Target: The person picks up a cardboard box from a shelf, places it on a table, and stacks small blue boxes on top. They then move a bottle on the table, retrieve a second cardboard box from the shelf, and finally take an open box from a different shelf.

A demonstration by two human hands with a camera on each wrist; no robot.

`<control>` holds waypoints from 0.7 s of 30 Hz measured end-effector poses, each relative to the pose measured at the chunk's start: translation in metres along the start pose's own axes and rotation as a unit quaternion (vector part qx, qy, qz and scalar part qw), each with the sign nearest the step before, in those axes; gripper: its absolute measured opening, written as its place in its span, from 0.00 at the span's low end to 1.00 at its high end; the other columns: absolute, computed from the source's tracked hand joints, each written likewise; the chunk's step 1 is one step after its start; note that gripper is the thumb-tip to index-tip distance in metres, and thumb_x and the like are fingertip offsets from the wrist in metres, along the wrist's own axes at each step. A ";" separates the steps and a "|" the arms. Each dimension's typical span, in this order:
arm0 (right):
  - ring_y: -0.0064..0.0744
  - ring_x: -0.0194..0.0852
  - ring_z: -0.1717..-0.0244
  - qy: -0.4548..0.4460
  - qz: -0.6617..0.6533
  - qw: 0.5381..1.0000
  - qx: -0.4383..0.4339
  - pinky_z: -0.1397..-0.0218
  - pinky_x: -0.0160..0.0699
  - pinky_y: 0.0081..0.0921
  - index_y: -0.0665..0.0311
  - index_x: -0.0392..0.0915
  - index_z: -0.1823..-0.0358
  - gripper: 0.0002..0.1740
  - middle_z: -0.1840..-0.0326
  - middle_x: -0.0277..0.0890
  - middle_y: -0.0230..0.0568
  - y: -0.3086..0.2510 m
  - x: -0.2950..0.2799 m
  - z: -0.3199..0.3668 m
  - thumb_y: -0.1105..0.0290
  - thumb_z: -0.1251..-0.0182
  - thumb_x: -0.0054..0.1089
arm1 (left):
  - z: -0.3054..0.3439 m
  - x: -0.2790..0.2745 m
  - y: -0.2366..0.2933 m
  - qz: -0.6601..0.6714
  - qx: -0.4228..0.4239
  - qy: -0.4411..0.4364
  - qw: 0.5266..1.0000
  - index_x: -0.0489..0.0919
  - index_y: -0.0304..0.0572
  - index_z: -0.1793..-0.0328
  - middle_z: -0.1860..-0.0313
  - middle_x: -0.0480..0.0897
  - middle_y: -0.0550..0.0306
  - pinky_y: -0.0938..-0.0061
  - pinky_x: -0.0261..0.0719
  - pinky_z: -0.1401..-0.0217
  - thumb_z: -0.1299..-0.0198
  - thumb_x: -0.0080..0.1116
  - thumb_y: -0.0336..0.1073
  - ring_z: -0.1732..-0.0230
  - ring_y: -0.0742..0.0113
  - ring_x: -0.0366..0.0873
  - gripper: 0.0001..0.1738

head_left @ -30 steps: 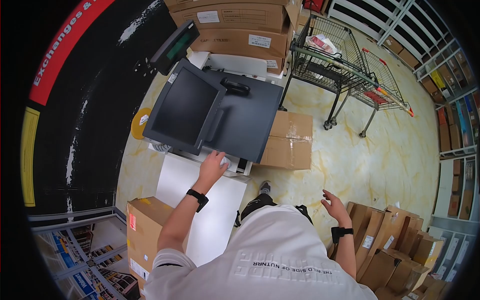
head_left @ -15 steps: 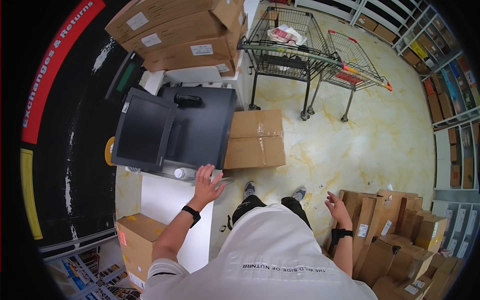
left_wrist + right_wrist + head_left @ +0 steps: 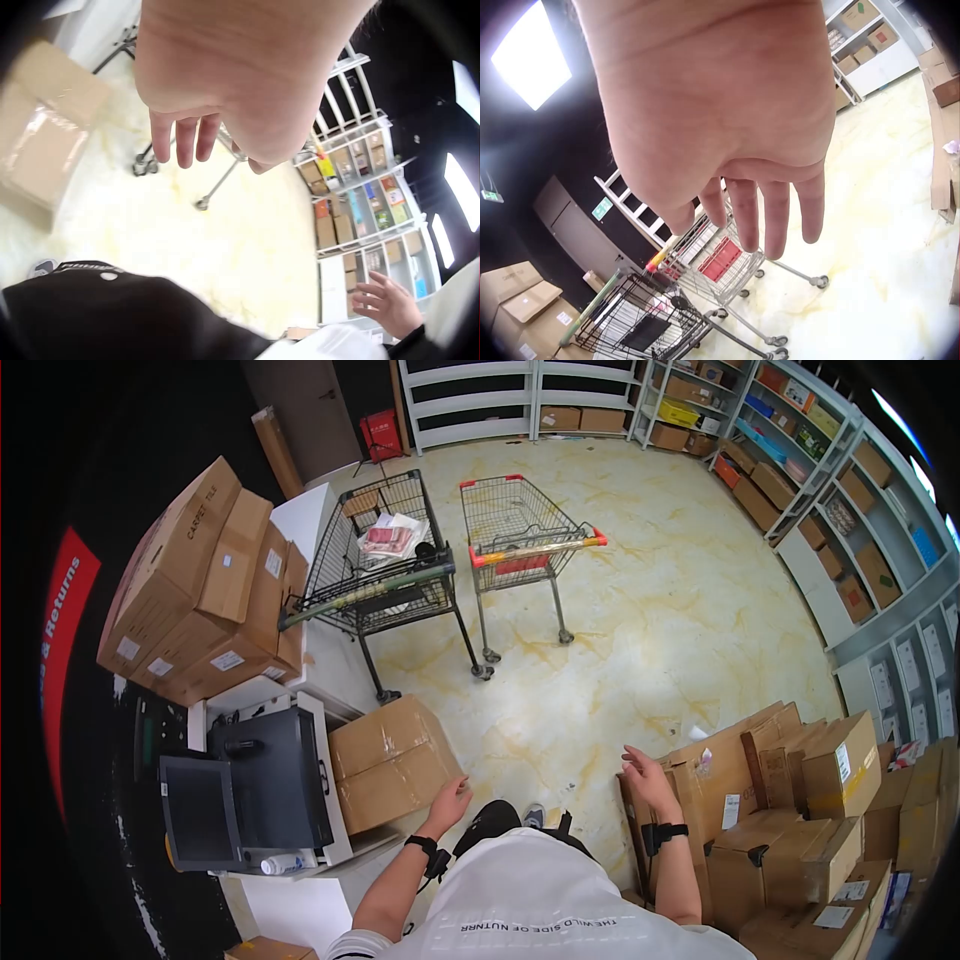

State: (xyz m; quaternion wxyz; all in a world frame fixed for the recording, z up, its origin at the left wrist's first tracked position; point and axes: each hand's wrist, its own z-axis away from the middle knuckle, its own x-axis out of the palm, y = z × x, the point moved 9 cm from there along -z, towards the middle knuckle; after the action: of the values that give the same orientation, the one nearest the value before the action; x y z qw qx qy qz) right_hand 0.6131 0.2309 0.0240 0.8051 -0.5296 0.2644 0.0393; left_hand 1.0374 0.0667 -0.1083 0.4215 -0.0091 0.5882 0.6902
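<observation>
A person's left hand (image 3: 455,797), fingers loosely spread and empty, hovers just beside a taped cardboard box (image 3: 385,760); the right hand (image 3: 643,770), likewise spread, hangs near stacked cartons (image 3: 790,780).

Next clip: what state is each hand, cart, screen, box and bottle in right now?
left hand: open, holding nothing.
right hand: open, fingers spread, holding nothing.
green-handled cart: upright, packets in its basket.
red-handled cart: upright, no goods visible.
monitor: screen dark.
floor box: taped shut.
bottle: lying on its side.
</observation>
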 end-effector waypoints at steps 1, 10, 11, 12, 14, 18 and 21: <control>0.33 0.80 0.42 0.021 -0.023 1.000 -0.004 0.38 0.78 0.29 0.66 0.70 0.28 0.25 0.40 0.82 0.47 0.000 -0.017 -0.007 0.70 0.23 0.57 | -0.025 0.003 0.029 0.003 0.008 -0.001 1.000 0.76 0.42 0.33 0.44 0.82 0.46 0.62 0.81 0.43 0.36 0.63 0.37 0.45 0.52 0.81 0.25; 0.36 0.81 0.41 0.021 -0.007 0.998 0.054 0.37 0.79 0.31 0.64 0.69 0.26 0.27 0.38 0.82 0.48 0.047 -0.095 -0.104 0.68 0.24 0.59 | -0.162 0.032 0.223 -0.123 0.208 -0.033 0.970 0.72 0.51 0.26 0.27 0.66 0.39 0.54 0.69 0.26 0.36 0.64 0.40 0.27 0.38 0.63 0.31; 0.36 0.81 0.41 0.024 -0.002 0.998 0.056 0.37 0.79 0.31 0.64 0.69 0.26 0.27 0.38 0.82 0.48 0.050 -0.106 -0.115 0.68 0.24 0.59 | -0.178 0.035 0.227 -0.117 0.210 -0.033 0.970 0.72 0.51 0.26 0.27 0.66 0.39 0.54 0.69 0.26 0.36 0.64 0.40 0.27 0.38 0.63 0.31; 0.37 0.81 0.41 0.023 0.021 0.997 0.070 0.37 0.79 0.32 0.63 0.69 0.26 0.28 0.39 0.82 0.49 0.052 -0.117 -0.124 0.68 0.25 0.59 | -0.191 0.042 0.241 -0.168 0.258 -0.051 0.950 0.72 0.52 0.25 0.26 0.65 0.38 0.53 0.68 0.25 0.37 0.65 0.40 0.26 0.37 0.62 0.33; 0.39 0.82 0.41 0.038 0.060 0.992 0.106 0.37 0.79 0.32 0.64 0.69 0.26 0.28 0.39 0.82 0.50 0.063 -0.142 -0.150 0.69 0.26 0.60 | -0.232 0.050 0.263 -0.200 0.308 -0.100 0.925 0.70 0.53 0.23 0.24 0.62 0.35 0.51 0.66 0.24 0.41 0.67 0.40 0.24 0.35 0.59 0.37; 0.37 0.82 0.42 0.067 0.076 0.985 0.140 0.39 0.80 0.32 0.64 0.70 0.27 0.28 0.41 0.83 0.49 0.053 -0.194 -0.190 0.69 0.26 0.62 | -0.329 0.044 0.311 -0.163 0.288 -0.090 0.939 0.65 0.51 0.21 0.24 0.60 0.33 0.51 0.66 0.24 0.39 0.65 0.40 0.25 0.34 0.59 0.39; 0.42 0.84 0.42 0.145 0.022 0.982 0.117 0.39 0.80 0.33 0.66 0.71 0.28 0.28 0.40 0.82 0.55 0.043 -0.239 -0.210 0.67 0.27 0.61 | -0.402 0.044 0.360 -0.170 0.325 -0.109 0.924 0.64 0.51 0.20 0.25 0.61 0.34 0.50 0.66 0.24 0.38 0.64 0.41 0.25 0.34 0.59 0.39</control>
State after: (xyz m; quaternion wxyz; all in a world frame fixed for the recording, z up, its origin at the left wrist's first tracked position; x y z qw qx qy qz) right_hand 0.3126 0.1177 0.0376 0.8134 -0.4259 0.3929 -0.0512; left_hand 0.6014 -0.2203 0.0348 0.5736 0.1036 0.7205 0.3756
